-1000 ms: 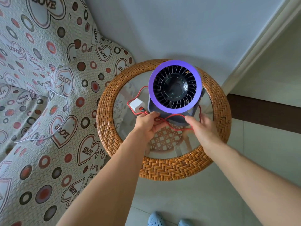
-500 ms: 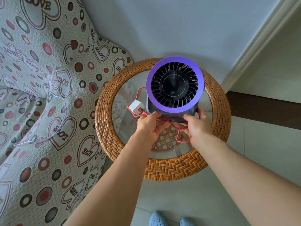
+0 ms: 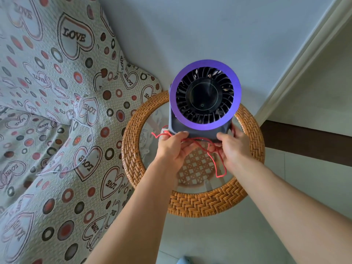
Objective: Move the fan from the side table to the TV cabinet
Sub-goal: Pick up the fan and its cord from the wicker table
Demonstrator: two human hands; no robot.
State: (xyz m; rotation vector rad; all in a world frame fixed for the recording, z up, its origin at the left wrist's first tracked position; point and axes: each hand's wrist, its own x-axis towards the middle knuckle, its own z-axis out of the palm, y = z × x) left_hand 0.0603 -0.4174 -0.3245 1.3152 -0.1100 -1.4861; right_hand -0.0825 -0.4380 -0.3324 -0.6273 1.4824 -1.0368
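Note:
The fan [image 3: 205,98] is a small dark box with a purple ring around black blades, its face turned up at me. It is lifted above the round wicker side table [image 3: 198,203], which has a glass top. My left hand [image 3: 171,149] grips the fan's lower left edge together with the red cord [image 3: 213,159]. My right hand [image 3: 233,147] grips the lower right corner. A loop of the cord hangs between my hands. The white plug is mostly hidden behind my left hand.
A sofa [image 3: 47,111] covered in heart-and-dot fabric fills the left side and touches the table. A thin white cable [image 3: 83,149] lies on it. A grey wall stands behind the table, with a door frame [image 3: 297,69] at right. Tiled floor [image 3: 209,235] lies below.
Both hands closed on the fan's base and raised it off the glass top. The red cord and plug came up with it, the loop now dangling.

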